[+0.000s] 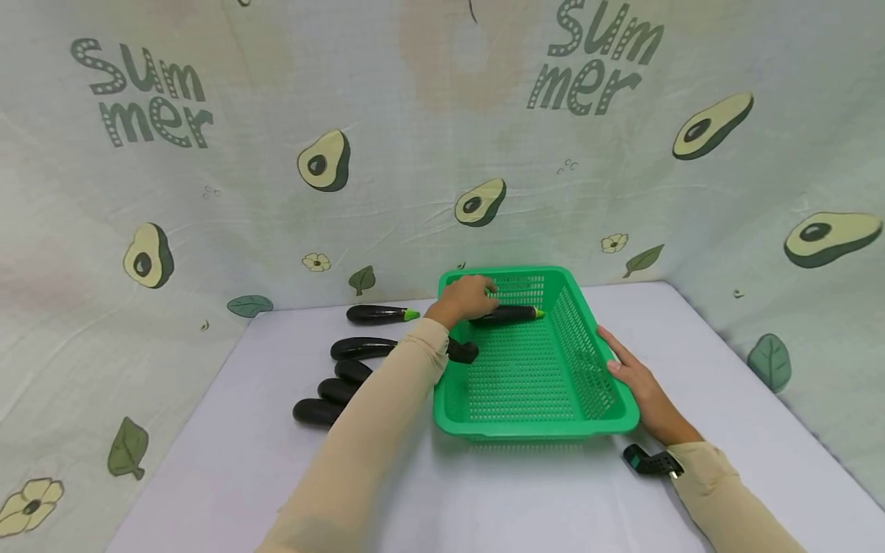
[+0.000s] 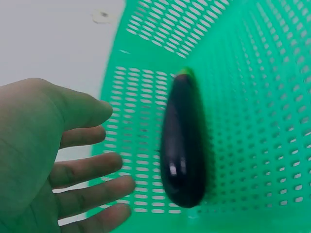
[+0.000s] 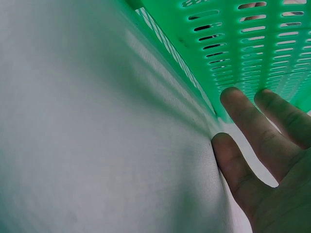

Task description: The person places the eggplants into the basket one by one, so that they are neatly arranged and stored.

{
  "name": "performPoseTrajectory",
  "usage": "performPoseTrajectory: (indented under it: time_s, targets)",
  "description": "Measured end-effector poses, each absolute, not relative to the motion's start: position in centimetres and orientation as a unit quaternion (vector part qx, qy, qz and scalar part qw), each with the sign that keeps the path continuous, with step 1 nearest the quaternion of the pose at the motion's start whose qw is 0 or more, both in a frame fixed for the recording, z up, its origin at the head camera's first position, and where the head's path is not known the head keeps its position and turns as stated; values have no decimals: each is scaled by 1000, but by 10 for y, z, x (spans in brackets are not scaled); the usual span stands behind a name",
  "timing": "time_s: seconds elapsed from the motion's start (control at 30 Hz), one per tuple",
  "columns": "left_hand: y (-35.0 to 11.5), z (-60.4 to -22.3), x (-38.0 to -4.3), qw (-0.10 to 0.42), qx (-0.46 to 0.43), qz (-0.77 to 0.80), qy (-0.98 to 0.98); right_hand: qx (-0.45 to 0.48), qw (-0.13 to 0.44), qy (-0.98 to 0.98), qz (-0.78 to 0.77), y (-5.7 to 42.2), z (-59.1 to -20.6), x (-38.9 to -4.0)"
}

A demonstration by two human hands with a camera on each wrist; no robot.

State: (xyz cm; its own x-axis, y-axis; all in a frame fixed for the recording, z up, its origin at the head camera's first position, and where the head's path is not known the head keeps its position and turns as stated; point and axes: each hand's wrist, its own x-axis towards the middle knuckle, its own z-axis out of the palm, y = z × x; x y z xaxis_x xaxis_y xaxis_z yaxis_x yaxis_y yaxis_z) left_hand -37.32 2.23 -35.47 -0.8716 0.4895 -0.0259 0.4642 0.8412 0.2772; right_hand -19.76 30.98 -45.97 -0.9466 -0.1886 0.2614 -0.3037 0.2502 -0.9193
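A green plastic basket [image 1: 518,384] with slotted walls stands on the table. Inside it, along the far wall, lies a dark eggplant [image 1: 510,314] with a green stem end. My left hand [image 1: 470,298] is over the far left part of the basket. The left wrist view shows its fingers [image 2: 92,170] spread and apart from the eggplant [image 2: 183,145]. At the basket's right side, my right hand [image 1: 643,392] holds the rim, thumb over the edge. In the right wrist view its fingers [image 3: 262,136] reach along the outer wall under the rim.
Left of the basket, several more eggplants lie on the white tabletop: one at the back [image 1: 376,315], another [image 1: 362,349] before it, and a close group [image 1: 337,391] partly behind my left sleeve. A patterned cloth [image 1: 401,177] hangs behind the table.
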Motion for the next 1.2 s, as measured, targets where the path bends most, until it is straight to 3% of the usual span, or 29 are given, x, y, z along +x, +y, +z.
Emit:
performPoseTrajectory:
  time_s: [0.77,1.2]
  targets:
    - [-47,-331,-326,-6,303,239,922,164,52,-790,589,307,-458,-198]
    - [-101,-340,-300,-13,273,311,910,162,49,-792,586,308,-460,-198]
